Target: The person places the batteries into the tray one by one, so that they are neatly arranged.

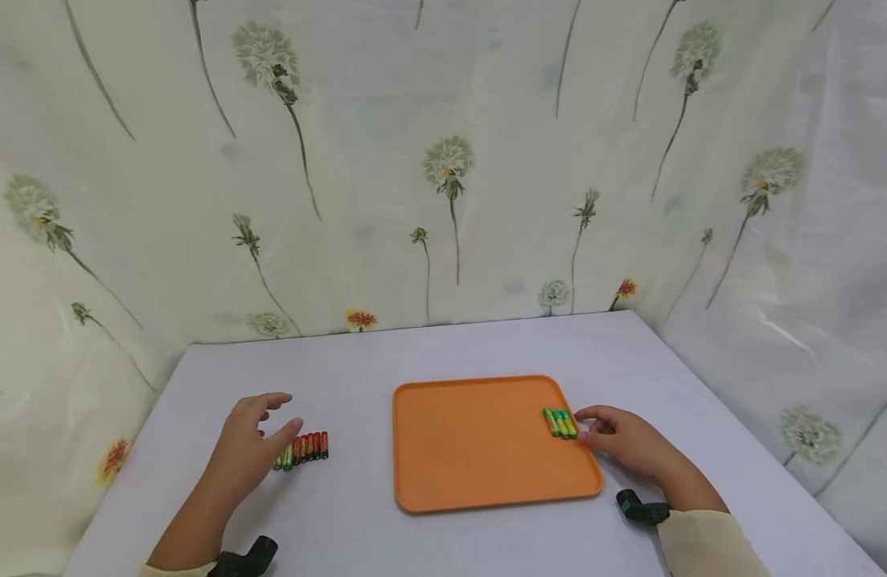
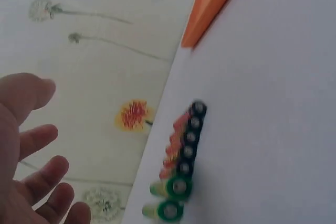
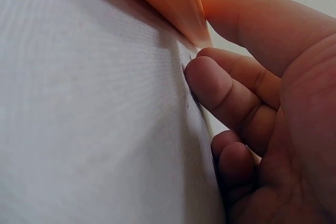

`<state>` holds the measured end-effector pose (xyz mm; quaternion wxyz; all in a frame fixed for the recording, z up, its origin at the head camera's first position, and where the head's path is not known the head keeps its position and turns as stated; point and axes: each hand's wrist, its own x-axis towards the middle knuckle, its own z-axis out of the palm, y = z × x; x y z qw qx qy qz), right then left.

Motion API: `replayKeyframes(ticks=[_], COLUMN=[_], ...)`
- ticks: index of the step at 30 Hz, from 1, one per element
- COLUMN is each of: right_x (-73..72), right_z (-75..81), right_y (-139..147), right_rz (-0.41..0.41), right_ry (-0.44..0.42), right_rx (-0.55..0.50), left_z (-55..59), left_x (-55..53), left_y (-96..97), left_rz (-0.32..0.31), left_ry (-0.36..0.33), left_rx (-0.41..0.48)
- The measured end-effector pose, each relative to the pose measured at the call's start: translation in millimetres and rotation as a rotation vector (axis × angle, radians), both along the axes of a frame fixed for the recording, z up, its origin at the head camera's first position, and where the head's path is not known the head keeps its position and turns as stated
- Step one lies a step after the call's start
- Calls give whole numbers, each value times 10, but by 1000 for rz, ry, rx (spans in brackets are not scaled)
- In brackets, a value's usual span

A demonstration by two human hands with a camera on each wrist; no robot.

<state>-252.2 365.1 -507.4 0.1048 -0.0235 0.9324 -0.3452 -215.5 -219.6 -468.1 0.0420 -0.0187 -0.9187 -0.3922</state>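
Observation:
My left hand (image 1: pixel 247 442) hovers over the left end of a battery row, thumb and fingers spread with nothing between them. That row has several red batteries (image 1: pixel 312 446) with black ends, and green ones (image 2: pixel 170 211) at the near-hand end, partly hidden by the hand in the head view. On the right side of an orange tray (image 1: pixel 479 449) several green batteries (image 1: pixel 560 423) lie side by side. My right hand (image 1: pixel 626 439) is at the tray's right rim, its fingertips right beside the last green battery. In the right wrist view its thumb (image 3: pixel 231 14) overlaps the rim, fingers loosely bent.
A white cloth covers the table (image 1: pixel 356 521). Behind and on both sides hangs a pale curtain (image 1: pixel 371 176) printed with dandelions. Black devices are strapped to the left wrist (image 1: pixel 244 557) and the right wrist (image 1: pixel 641 508).

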Motion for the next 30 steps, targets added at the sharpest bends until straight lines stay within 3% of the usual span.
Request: replayKeyframes(ticks=[8, 13, 17, 25, 30], right_x=[24, 3, -11, -6, -14], right_z=[2, -4, 17, -7, 3], right_y=[26, 8, -1, -26, -13], right_rz=[-16, -9, -9, -20, -25], right_ry=[-15, -19, -17, -40, -42], right_rx=[21, 9, 7, -20, 4], left_z=[-328, -477, -498, -499, -488], left_x=[-107, -123, -128, -97, -98], left_y=[-454, -536, -525, -552, -511], left_rz=[-18, -85, -113, -129, -131], left_ry=[-133, -103, -57, -46, -85], left_rx=[-127, -163, -211, -268, -270])
